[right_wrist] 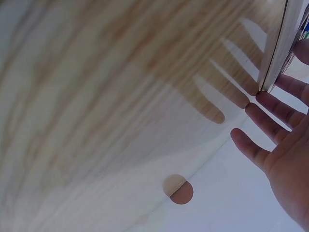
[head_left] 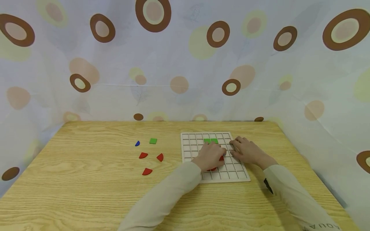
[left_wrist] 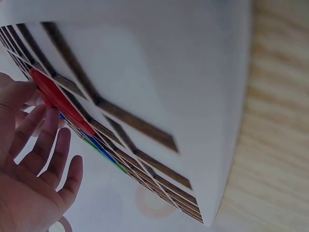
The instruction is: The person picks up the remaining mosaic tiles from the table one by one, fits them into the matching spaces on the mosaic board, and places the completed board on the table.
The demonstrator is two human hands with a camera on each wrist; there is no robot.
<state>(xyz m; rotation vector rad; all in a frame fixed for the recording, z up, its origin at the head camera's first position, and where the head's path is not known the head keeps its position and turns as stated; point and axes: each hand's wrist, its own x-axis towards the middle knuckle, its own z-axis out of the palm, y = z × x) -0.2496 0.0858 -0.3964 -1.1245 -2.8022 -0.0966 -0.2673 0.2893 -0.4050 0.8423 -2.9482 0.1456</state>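
A white board (head_left: 215,175) with a dark square grid lies on the table, a little right of centre. My left hand (head_left: 210,155) reaches over it, thumb and fingertips pinching a red piece (left_wrist: 48,99), which the fingers partly hide. Flat red pieces (left_wrist: 72,108) lie on the grid beside these fingertips. Two green squares (head_left: 210,141) sit side by side in the upper rows, and a blue piece (left_wrist: 104,147) shows past the red. At the board's right edge, my right hand (head_left: 248,151) rests with its fingers spread, fingertips touching the rim.
Left of the board, loose on the wooden table (head_left: 86,189), lie a green square (head_left: 153,141), a small blue half-round piece (head_left: 137,143) and three red quarter-circles (head_left: 147,171). Patterned cloth (head_left: 162,64) hangs behind the table and along both sides.
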